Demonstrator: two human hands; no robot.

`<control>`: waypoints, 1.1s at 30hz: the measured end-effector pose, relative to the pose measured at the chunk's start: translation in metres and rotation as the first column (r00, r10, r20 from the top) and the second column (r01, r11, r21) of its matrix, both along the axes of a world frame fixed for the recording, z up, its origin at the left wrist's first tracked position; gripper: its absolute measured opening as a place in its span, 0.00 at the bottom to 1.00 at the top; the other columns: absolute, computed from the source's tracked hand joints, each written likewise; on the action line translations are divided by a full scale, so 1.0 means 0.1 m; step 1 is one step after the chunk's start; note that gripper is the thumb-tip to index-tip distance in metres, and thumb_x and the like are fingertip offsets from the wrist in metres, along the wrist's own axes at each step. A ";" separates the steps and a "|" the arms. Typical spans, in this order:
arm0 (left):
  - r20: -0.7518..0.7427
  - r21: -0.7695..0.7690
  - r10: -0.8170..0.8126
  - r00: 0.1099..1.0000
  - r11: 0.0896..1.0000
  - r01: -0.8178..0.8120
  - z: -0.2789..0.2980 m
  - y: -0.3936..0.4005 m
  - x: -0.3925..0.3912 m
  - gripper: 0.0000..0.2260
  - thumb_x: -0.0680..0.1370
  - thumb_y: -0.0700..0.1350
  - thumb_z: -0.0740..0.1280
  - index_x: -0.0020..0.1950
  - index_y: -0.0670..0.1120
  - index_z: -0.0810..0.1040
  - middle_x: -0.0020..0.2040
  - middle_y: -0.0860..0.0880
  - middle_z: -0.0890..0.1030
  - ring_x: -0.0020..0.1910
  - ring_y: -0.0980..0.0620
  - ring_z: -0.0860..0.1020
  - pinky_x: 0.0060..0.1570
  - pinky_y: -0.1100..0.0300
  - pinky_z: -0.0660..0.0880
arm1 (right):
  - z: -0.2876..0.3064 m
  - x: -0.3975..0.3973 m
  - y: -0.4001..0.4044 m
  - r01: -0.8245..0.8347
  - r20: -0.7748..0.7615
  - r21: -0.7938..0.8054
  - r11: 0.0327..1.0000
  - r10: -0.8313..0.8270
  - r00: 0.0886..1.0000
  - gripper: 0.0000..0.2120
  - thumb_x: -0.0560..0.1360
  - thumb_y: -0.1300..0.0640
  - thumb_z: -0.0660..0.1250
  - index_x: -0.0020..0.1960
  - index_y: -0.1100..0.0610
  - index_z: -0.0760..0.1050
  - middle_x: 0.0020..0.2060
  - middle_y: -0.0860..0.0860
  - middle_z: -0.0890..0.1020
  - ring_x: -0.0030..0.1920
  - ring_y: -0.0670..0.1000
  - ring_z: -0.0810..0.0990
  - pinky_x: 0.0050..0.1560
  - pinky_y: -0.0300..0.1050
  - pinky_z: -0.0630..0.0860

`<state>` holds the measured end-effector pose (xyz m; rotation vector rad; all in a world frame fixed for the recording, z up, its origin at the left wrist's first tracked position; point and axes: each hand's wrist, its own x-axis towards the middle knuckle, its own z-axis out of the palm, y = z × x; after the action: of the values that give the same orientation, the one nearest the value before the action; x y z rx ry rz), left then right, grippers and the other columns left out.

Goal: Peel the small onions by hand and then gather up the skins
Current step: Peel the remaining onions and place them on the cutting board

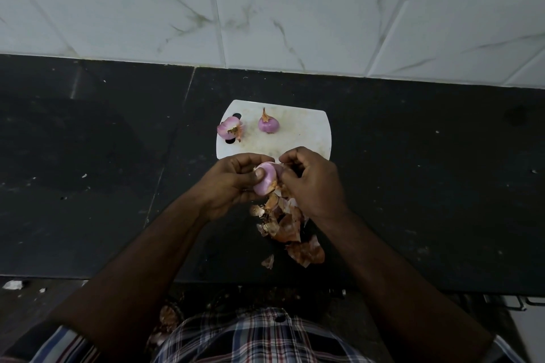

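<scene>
My left hand (228,186) grips a small pink onion (264,181) just in front of the white cutting board (306,132). My right hand (312,181) pinches the papery skin at the onion's right side. Two more small onions lie on the board: one (228,127) at its left edge with torn skin, another (268,123) near the middle with a dry tip pointing up. A heap of brown onion skins (287,227) lies on the counter below my hands.
The black stone counter (427,186) stretches to both sides, backed by a white marble-tiled wall (295,9). The counter's front edge runs just above my checked shirt (259,336). Some skins (168,315) lie on the floor below.
</scene>
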<state>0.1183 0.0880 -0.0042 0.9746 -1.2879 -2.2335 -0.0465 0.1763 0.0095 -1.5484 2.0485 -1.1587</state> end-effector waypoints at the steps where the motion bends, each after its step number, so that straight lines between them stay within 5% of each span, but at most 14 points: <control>1: -0.022 0.021 -0.007 1.000 1.000 0.008 0.01 0.00 0.01 0.14 0.79 0.35 0.64 0.63 0.41 0.79 0.55 0.43 0.84 0.52 0.48 0.83 0.49 0.52 0.83 | 0.00 -0.01 -0.01 0.007 -0.014 0.008 1.000 -0.007 1.000 0.07 0.75 0.58 0.70 0.53 0.57 0.81 0.45 0.49 0.84 0.47 0.46 0.81 0.49 0.46 0.81; 6: -0.124 0.095 -0.020 0.992 0.995 0.032 0.03 0.06 0.01 0.14 0.75 0.37 0.66 0.60 0.44 0.81 0.58 0.41 0.82 0.52 0.46 0.83 0.50 0.51 0.83 | -0.03 -0.17 -0.02 0.020 0.078 0.110 0.994 -0.028 0.997 0.08 0.77 0.60 0.69 0.56 0.56 0.81 0.48 0.47 0.84 0.50 0.46 0.82 0.53 0.48 0.81; 12: -0.170 0.246 0.040 0.985 0.969 0.003 -0.08 0.04 0.06 0.17 0.76 0.48 0.69 0.63 0.44 0.81 0.60 0.41 0.82 0.53 0.46 0.83 0.53 0.52 0.80 | 0.01 -0.16 0.01 -0.003 0.481 0.177 0.984 -0.084 0.872 0.07 0.76 0.57 0.72 0.54 0.53 0.83 0.48 0.45 0.84 0.50 0.44 0.83 0.52 0.48 0.83; 18: -0.104 0.207 0.054 0.993 0.978 -0.032 -0.05 0.05 -0.01 0.21 0.72 0.39 0.68 0.66 0.42 0.78 0.57 0.41 0.82 0.51 0.45 0.82 0.53 0.50 0.81 | -0.05 -0.11 0.00 0.075 0.424 0.086 0.993 -0.105 0.899 0.09 0.71 0.62 0.76 0.51 0.55 0.82 0.43 0.49 0.85 0.45 0.47 0.85 0.49 0.48 0.84; 25: -0.131 0.335 0.063 0.989 0.942 -0.015 -0.03 0.14 -0.03 0.20 0.71 0.38 0.64 0.64 0.41 0.76 0.59 0.39 0.79 0.47 0.44 0.83 0.42 0.56 0.83 | -0.10 -0.19 0.00 0.142 0.080 0.039 0.989 -0.144 0.986 0.07 0.74 0.59 0.72 0.52 0.55 0.82 0.45 0.47 0.84 0.46 0.46 0.82 0.48 0.44 0.80; 33: -0.113 0.423 0.127 0.985 0.903 -0.068 0.01 0.12 -0.03 0.18 0.78 0.41 0.57 0.65 0.38 0.77 0.56 0.38 0.82 0.51 0.40 0.83 0.43 0.53 0.84 | -0.13 -0.24 0.08 0.001 -0.026 0.253 0.968 0.006 1.000 0.09 0.77 0.61 0.69 0.55 0.55 0.83 0.50 0.48 0.86 0.50 0.46 0.83 0.53 0.42 0.80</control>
<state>0.1153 0.0997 -0.0033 0.9783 -0.6926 -2.5000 -0.0709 0.1847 -0.0037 -1.4485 2.1150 -0.8398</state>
